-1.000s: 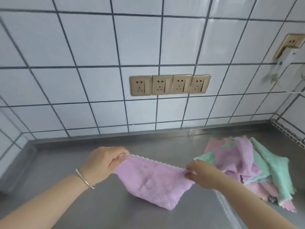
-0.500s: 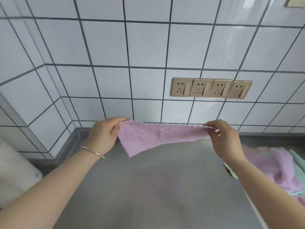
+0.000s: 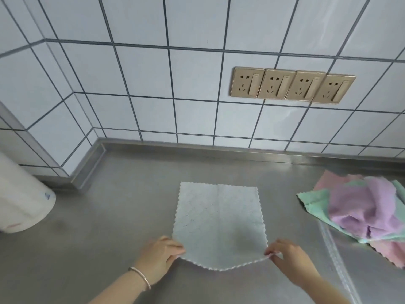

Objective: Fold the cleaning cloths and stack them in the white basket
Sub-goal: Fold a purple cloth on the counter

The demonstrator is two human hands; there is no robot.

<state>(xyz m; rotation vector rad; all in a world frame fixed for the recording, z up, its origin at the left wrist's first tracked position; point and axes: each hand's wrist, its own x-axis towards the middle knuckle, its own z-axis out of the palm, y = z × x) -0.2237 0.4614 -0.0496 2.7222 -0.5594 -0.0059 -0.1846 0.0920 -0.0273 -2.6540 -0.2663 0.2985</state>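
Observation:
A square cleaning cloth (image 3: 219, 220), pale grey-blue on this side, lies spread flat on the steel counter (image 3: 109, 216). My left hand (image 3: 161, 258) pinches its near left corner. My right hand (image 3: 287, 255) pinches its near right corner, lifting that edge slightly. A loose pile of purple, green and pink cloths (image 3: 359, 209) lies at the right. The white basket is out of view.
A white cylindrical object (image 3: 19, 200) stands at the left edge of the counter. A tiled wall with a row of gold sockets (image 3: 291, 85) rises behind. A clear plastic sheet (image 3: 337, 260) lies under the pile's near side.
The cloth was held stretched in the air between both hands; now it lies flat on the counter, with both hands on its near corners. The view has tilted down.

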